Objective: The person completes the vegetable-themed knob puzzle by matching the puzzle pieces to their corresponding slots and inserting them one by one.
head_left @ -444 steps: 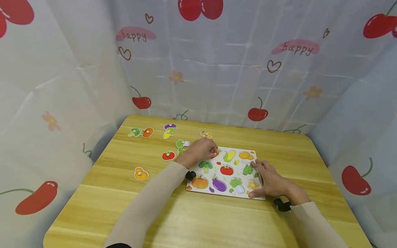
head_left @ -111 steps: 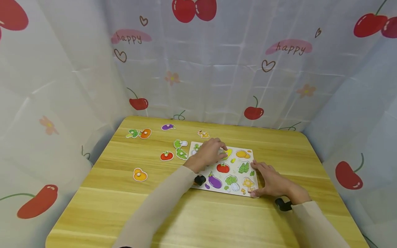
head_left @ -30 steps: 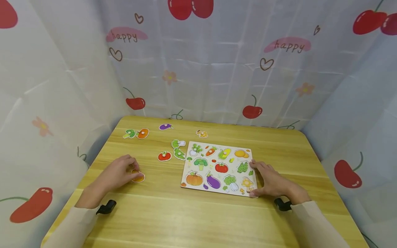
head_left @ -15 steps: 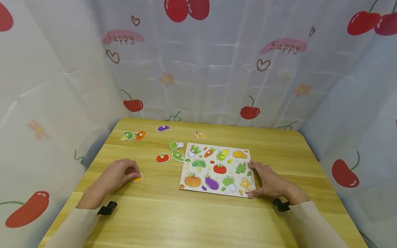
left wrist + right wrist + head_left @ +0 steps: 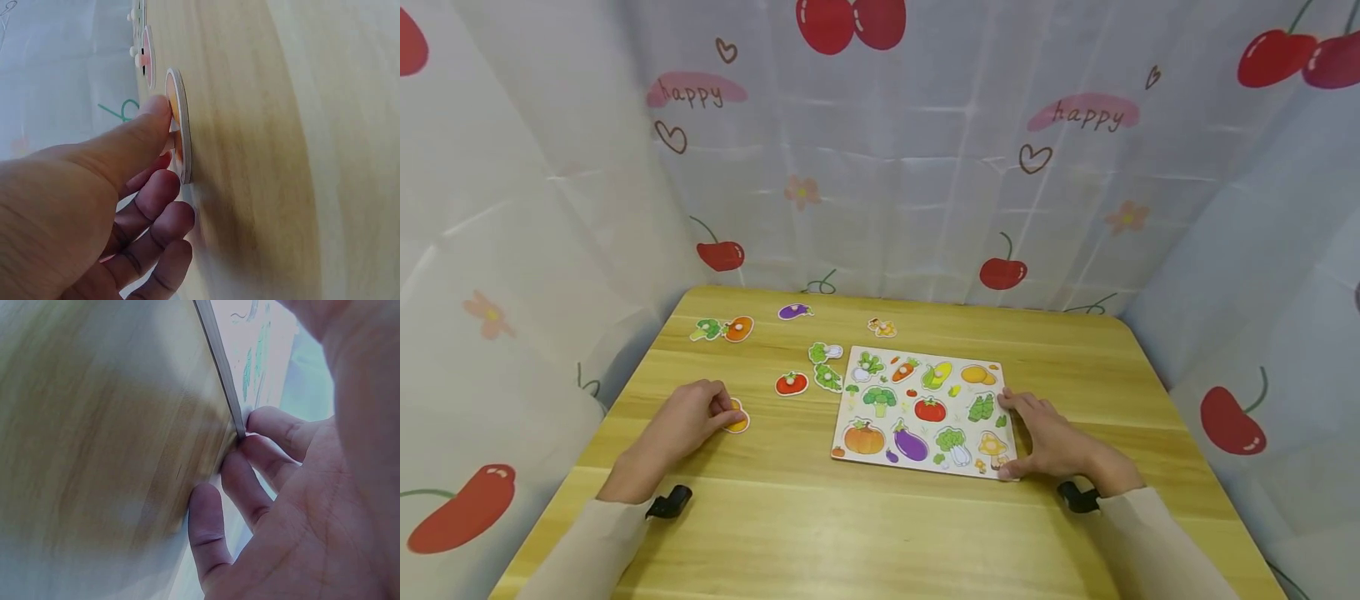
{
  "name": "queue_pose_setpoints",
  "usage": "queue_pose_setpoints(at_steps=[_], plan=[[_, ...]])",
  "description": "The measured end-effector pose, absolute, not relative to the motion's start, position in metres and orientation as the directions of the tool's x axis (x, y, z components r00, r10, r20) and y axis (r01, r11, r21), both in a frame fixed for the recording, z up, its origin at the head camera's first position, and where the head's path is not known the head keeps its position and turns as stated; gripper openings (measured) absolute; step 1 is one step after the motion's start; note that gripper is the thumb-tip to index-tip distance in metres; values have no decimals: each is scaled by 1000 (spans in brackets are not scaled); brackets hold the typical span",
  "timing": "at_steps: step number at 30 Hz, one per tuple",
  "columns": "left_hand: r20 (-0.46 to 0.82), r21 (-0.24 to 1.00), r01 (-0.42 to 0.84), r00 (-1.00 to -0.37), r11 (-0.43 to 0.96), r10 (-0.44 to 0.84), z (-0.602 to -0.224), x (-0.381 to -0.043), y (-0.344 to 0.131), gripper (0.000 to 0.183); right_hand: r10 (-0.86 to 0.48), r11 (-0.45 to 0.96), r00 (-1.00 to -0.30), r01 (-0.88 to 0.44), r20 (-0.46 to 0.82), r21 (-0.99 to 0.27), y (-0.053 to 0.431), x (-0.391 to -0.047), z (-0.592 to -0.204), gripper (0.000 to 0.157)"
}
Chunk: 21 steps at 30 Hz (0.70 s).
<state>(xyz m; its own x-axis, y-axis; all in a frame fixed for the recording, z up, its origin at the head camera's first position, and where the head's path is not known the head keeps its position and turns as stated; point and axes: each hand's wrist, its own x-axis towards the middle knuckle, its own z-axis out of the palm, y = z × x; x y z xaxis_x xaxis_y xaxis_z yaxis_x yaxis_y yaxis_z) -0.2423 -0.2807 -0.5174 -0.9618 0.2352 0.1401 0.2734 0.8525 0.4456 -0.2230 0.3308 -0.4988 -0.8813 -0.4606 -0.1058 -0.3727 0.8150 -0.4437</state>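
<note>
On the left of the table, my left hand [image 5: 696, 417] pinches the small knob of a flat orange potato puzzle piece [image 5: 740, 417]. In the left wrist view the potato piece [image 5: 180, 125] stands close to the wood, with thumb and index finger at its knob. My right hand [image 5: 1060, 437] holds the right edge of the white vegetable puzzle board [image 5: 842, 417], thumb at the near corner and fingertips further up that side. Knobbed radish [image 5: 867, 367], carrot [image 5: 905, 370] and corn [image 5: 937, 375] pieces sit in its top row. A matching potato picture [image 5: 978, 374] is at its top right.
Loose tomato [image 5: 792, 383], bok choy [image 5: 824, 352], leafy green [image 5: 828, 377], eggplant [image 5: 795, 311], pumpkin [image 5: 739, 328], broccoli [image 5: 706, 329] and mushroom [image 5: 882, 327] pieces lie left of and behind the board. A printed curtain [image 5: 887, 192] surrounds the table's back and sides.
The corn piece has gone from the table into the board. My left hand has moved from the board to the potato piece on the left. My right hand stays at the board's edge.
</note>
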Motion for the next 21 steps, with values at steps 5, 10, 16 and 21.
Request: queue_pose_setpoints(at_steps=[5, 10, 16, 21], plan=[[137, 452, 277, -961, 848, 241, -518, -243, -281, 27, -456, 817, -884, -369, -106, -444, 329, -221, -499, 123], [129, 459, 271, -963, 846, 238, -515, -241, -278, 26, -457, 815, -882, -366, -111, -450, 330, -222, -499, 124], [131, 471, 262, -965, 843, 227, -512, -240, -274, 21, -464, 811, -880, -377, -100, -448, 331, -224, -502, 126], [172, 469, 289, -957, 835, 234, -507, -242, -269, 15, -459, 814, -882, -370, -104, -448, 331, -224, -501, 126]])
